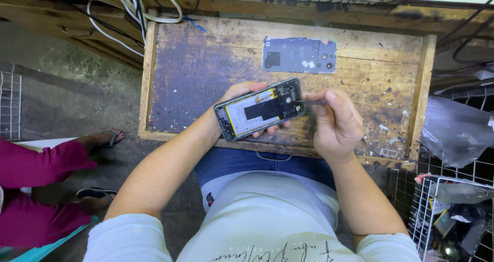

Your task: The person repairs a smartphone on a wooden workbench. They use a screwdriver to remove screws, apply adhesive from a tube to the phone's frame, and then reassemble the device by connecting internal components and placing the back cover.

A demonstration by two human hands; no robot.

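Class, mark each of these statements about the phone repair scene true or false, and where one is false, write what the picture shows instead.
1. The left hand holds an opened phone with its insides facing up. True.
2. The right hand is empty and rests flat on the wooden tray. False: it grips a thin dark tool whose tip is at the phone's upper end.
3. The removed back cover lies on the tray, apart from the phone. True.
4. The back cover is bright red. False: it is grey.
5. A wire basket stands on the person's right. True.
6. White cables lie across the phone. False: they hang past the tray's far left corner.
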